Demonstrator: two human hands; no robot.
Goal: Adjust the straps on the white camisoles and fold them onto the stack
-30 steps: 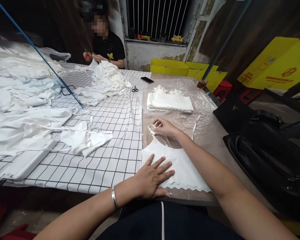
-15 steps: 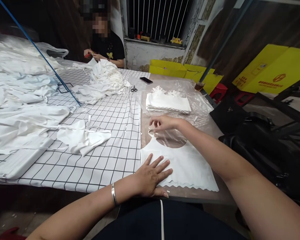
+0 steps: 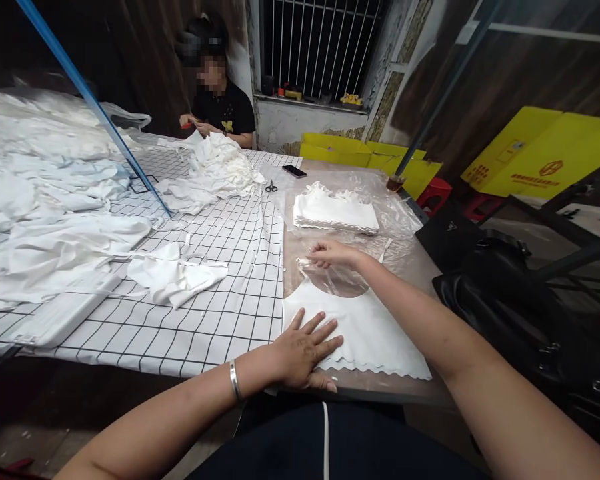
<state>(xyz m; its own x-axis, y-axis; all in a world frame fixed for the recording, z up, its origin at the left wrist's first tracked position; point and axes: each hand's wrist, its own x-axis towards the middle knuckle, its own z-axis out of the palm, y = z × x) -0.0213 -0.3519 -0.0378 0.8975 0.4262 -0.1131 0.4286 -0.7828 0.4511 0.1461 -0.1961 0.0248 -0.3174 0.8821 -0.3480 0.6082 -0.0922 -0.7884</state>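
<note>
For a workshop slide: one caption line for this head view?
Left hand flat on a white garment; right hand pinching its strap; folded stack beyond.

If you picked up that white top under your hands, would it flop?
Probably floppy: the white top lies flat like thin cloth. Likely light, since its strap bends in the right hand. It might slide; the left hand pins it down.

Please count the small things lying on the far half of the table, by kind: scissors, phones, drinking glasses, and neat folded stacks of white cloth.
Scissors: 1
Phone: 1
Drinking glass: 1
Folded white stack: 1
Total: 4
</note>
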